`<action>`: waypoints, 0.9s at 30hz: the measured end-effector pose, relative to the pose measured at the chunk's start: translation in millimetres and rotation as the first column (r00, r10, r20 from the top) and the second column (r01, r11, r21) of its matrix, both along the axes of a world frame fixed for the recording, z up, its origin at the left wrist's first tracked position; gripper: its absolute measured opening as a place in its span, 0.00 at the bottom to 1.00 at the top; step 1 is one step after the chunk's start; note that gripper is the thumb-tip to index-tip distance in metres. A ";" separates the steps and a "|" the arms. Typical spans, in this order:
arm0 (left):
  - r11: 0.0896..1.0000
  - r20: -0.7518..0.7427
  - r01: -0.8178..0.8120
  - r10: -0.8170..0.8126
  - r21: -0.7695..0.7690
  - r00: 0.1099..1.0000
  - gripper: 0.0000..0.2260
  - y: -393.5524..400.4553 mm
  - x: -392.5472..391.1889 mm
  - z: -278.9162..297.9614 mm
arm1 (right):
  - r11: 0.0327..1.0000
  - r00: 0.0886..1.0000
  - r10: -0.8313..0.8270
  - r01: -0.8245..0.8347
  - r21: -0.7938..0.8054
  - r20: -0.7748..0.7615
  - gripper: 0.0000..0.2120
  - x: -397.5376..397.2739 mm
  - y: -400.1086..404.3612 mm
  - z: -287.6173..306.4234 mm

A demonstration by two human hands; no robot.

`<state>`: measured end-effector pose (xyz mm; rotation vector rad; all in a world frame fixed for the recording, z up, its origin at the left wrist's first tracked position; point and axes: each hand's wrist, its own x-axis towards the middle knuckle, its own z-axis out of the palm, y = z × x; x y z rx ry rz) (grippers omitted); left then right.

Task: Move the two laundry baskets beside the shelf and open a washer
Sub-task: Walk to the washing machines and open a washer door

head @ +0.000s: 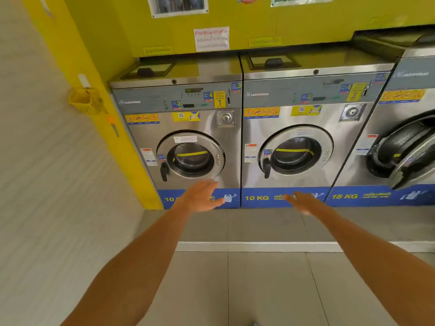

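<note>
**Empty hands held out before a row of front-loading washers**

Head view: Both bare arms are being stretched forward over the grey tiled floor (pixel 266 285). The left hand (pixel 202 196) is being held wide, fingers spread and palm turned inward, gripping nothing; it is being seen in front of the blue base band of the left washer (pixel 186 137), just below its round door, and contact cannot be told. The right hand (pixel 302 203) is likewise being held open and empty, fingers loosely extended, in front of the blue band of the middle washer (pixel 296 135).

The door of the left washer (pixel 191 157) is being kept closed, its black handle (pixel 164 171) sitting on the left edge; only a bare drum is being shown through the glass. The middle washer's door (pixel 295 154) is also being kept closed, and its drum is likewise being shown with nothing visible inside. At the far right, a larger washer marked 15 KG (pixel 400 137) is being seen with its door (pixel 414 165) swung open; what is lying inside cannot be made out.

On the yellow wall (pixel 101 67) to the left, a small yellow basket (pixel 86 101) is being hung from a white hook; its contents cannot be told. Paper notices are being displayed on the wall above the machines. The laundry baskets and the shelf are not being caught in this view.
</note>
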<state>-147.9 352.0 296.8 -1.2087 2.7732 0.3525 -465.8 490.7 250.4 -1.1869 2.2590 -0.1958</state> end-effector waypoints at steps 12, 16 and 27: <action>0.931 0.121 0.345 -0.331 -0.119 0.936 0.36 -216.2 -197.1 -5.6 | 0.994 0.993 -0.107 0.107 0.013 0.055 0.30 -129.5 -181.0 -32.5; 0.867 0.272 0.477 -0.429 -0.142 0.861 0.37 -288.7 -257.8 -25.1 | 0.974 0.965 -0.221 0.227 -0.026 0.139 0.26 -156.8 -242.1 -65.6; 0.364 0.608 0.897 -0.662 -0.251 0.439 0.35 -430.8 -356.1 -75.0 | 0.897 0.858 -0.438 0.436 0.070 0.268 0.20 -186.6 -387.7 -170.8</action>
